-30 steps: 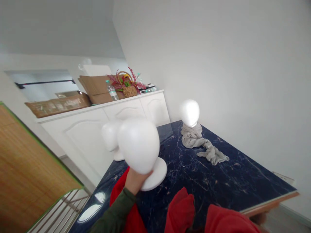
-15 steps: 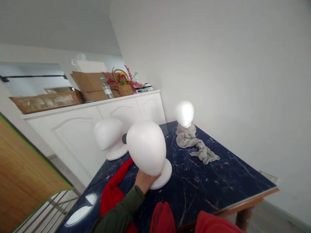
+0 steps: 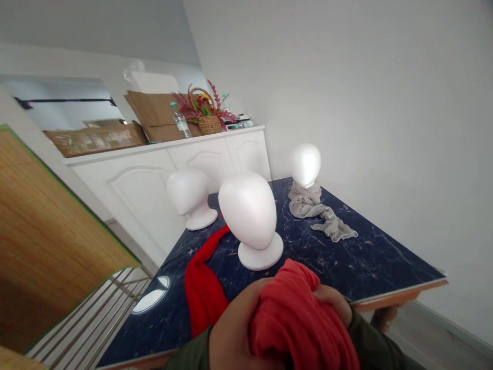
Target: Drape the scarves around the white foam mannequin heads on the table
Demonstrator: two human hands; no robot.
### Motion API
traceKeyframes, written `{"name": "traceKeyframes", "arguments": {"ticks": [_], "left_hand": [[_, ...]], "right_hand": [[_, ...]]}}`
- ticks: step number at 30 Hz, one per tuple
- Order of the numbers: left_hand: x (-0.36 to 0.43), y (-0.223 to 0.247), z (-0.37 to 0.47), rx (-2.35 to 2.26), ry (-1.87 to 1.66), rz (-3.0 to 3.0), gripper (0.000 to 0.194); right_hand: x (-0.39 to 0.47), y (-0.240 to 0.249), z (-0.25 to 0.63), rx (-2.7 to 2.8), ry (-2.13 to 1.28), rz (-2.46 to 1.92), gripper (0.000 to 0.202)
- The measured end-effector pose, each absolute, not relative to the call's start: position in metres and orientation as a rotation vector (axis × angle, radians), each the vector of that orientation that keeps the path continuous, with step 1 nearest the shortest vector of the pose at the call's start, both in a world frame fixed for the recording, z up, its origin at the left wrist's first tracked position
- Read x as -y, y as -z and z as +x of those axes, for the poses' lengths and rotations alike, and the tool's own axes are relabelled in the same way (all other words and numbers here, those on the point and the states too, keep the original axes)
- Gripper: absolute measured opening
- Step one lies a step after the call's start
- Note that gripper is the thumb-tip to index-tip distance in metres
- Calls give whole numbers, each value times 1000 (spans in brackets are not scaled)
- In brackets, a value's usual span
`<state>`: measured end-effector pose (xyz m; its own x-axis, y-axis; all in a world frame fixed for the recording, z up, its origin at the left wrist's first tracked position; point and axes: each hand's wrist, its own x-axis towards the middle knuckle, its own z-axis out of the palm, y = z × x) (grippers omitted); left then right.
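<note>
1. Both hands are up close at the near edge of the dark marble table (image 3: 370, 257), bunching a red scarf (image 3: 292, 313) between them.
2. The left hand (image 3: 234, 334) is wrapped around the left side of the bundle, fingers curled into the cloth and gripping it.
3. The right hand (image 3: 333, 303) clasps the bundle from the right, its fingers closed over the red fabric.
4. A tail of the red scarf runs off the bundle and lies along the tabletop, passing just left of the nearest foam head (image 3: 250, 216).
5. That nearest foam head stands upright on its round base, just beyond the hands and apart from them.
6. Behind it and to its left sits a second foam head (image 3: 190, 192), near the table's far edge.
7. To the right of the nearest foam head, well apart, a third foam head (image 3: 305, 164) stands with a grey scarf (image 3: 318, 216) draped round its base and trailing toward the near side.
</note>
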<state>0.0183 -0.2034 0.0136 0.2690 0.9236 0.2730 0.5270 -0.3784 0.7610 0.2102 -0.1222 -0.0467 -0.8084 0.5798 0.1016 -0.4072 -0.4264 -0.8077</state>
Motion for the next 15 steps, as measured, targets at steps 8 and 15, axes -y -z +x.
{"name": "traceKeyframes", "arguments": {"ticks": [8, 15], "left_hand": [[197, -34, -15, -1519, -1142, 1901, 29], [190, -55, -38, -1342, -1127, 1481, 17]], "right_hand": [[125, 54, 212, 1235, -2357, -166, 44], [133, 71, 219, 1600, -2708, 119, 59]]}}
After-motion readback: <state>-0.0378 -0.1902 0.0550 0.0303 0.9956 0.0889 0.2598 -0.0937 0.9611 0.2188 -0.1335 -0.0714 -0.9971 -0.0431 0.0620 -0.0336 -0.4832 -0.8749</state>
